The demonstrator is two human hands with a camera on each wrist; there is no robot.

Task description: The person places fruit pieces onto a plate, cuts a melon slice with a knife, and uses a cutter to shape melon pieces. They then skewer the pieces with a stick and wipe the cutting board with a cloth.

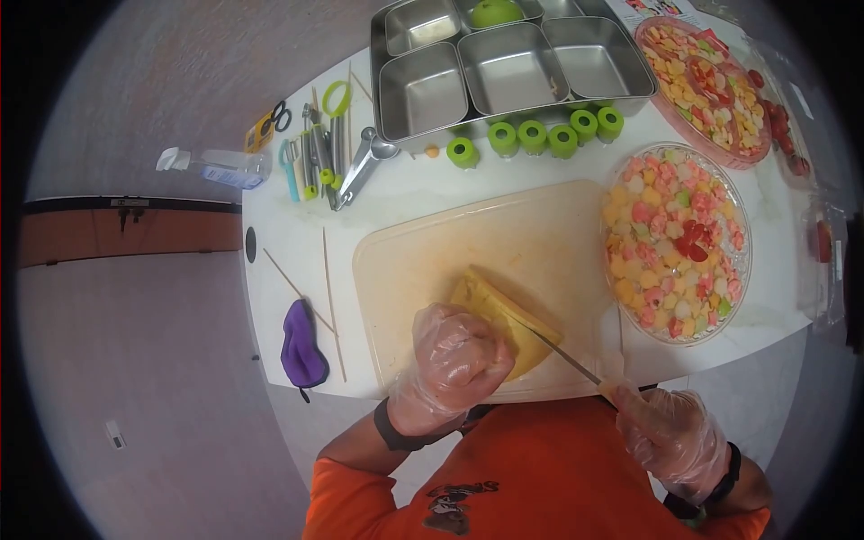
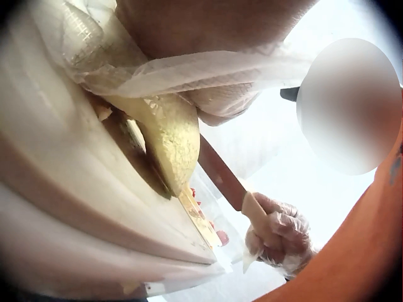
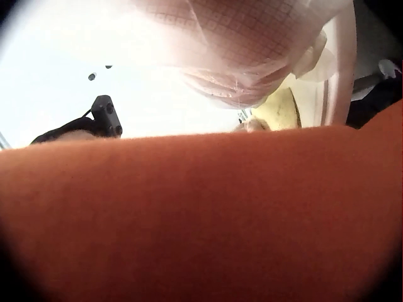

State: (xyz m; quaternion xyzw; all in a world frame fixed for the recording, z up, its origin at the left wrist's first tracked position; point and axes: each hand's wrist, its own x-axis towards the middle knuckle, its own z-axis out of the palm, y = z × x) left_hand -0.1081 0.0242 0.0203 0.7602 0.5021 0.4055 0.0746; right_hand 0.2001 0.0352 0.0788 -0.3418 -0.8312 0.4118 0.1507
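Note:
A yellow fruit piece (image 1: 490, 301) lies on the cutting board (image 1: 405, 252), near its front edge. My gloved left hand (image 1: 461, 358) grips its left side with curled fingers. In my gloved right hand (image 1: 670, 438) is the handle of a knife (image 1: 573, 361), whose blade reaches up and left onto the fruit. The left wrist view has the curved fruit (image 2: 173, 141) beside the knife blade (image 2: 220, 173), with my right hand (image 2: 283, 236) around the handle. In the right wrist view, my right hand (image 3: 245, 50) partly covers the fruit (image 3: 277, 110).
Two fruit-filled platters (image 1: 675, 243) (image 1: 706, 90) stand at the right. Behind the board are a metal compartment tray (image 1: 423, 133) and several green-topped cutters (image 1: 532, 136). Measuring spoons (image 1: 360, 171), a spray bottle (image 1: 229, 168), sticks (image 1: 333, 292) and a purple item (image 1: 304, 346) lie leftward.

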